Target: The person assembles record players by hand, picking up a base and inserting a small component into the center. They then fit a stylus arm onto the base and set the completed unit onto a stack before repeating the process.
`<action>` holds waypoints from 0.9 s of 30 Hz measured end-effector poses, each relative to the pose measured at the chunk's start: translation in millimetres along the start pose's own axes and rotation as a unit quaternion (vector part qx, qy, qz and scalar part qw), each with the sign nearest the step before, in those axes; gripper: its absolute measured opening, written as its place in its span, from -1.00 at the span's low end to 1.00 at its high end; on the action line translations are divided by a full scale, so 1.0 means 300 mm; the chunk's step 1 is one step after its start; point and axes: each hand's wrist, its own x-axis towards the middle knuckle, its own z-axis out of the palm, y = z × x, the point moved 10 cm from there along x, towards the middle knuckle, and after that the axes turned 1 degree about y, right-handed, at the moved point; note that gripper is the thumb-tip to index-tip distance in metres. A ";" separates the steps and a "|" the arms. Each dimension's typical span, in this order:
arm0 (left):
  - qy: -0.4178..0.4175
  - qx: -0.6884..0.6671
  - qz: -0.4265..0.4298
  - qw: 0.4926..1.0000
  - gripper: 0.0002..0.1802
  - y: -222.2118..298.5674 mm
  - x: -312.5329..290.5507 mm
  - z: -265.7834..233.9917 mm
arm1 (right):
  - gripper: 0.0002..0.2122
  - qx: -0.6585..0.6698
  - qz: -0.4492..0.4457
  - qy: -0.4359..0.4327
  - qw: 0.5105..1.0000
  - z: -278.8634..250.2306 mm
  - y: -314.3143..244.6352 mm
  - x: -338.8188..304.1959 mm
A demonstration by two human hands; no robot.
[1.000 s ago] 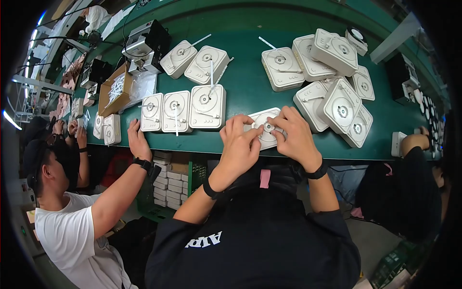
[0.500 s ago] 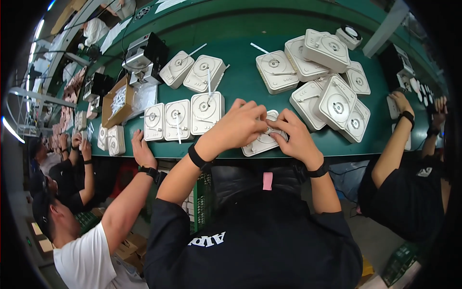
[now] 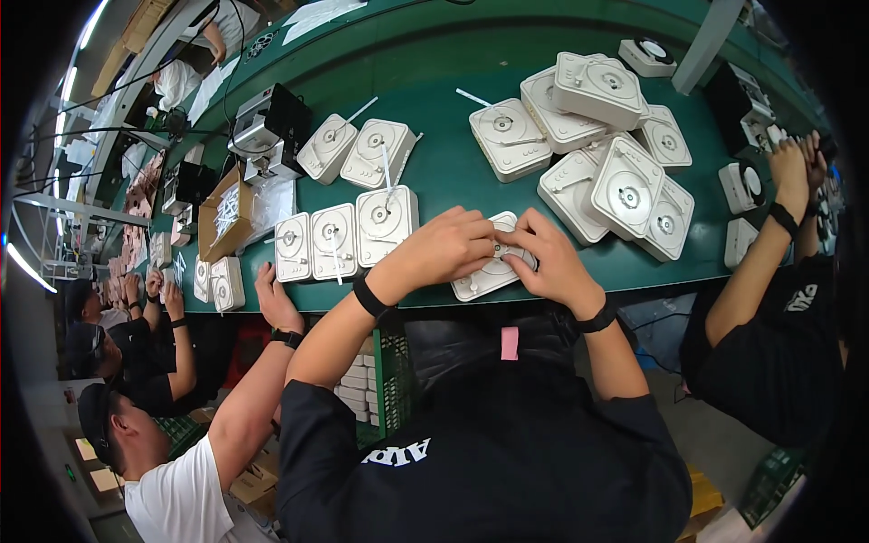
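A cream box shaped like a small record player [image 3: 477,283] lies on the table's near edge, partly hidden beneath both my hands. My left hand [image 3: 444,242] is closed over its left and middle part, fingertips pinched together near the disc. From the right, my right hand [image 3: 550,260] reaches over the same box, thumb and index finger bent toward the left fingertips. Whatever small part lies between the fingers is hidden. Beside my left wrist, similar boxes [image 3: 385,226] stand in a row, some with a white stick [image 3: 337,242] laid across the top.
More cream boxes [image 3: 626,192] are piled at the right on the green table [image 3: 434,136]. A cardboard box of white sticks [image 3: 210,226] and a black-and-silver machine [image 3: 269,118] stand at the left. A co-worker's hand [image 3: 279,299] rests at the left table edge; another co-worker's arm [image 3: 760,258] reaches in at the right.
The view has shifted slightly. My hands stay on the same box, my left fingers a little lower over it. The right-hand co-worker's hand has moved farther over the table.
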 end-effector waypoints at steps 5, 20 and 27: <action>-0.064 -0.014 -0.068 0.996 -0.86 -0.037 0.046 0.035 | -0.69 0.004 0.008 -0.010 1.000 0.003 0.004 -0.005; -0.002 0.002 -0.183 0.983 -0.81 -0.040 -0.006 0.029 | -0.74 0.152 0.100 0.078 0.980 -0.039 0.078 -0.074; 0.041 0.070 -0.114 0.990 -0.82 0.014 0.012 0.033 | -0.76 0.141 0.110 0.088 0.980 -0.025 0.098 -0.094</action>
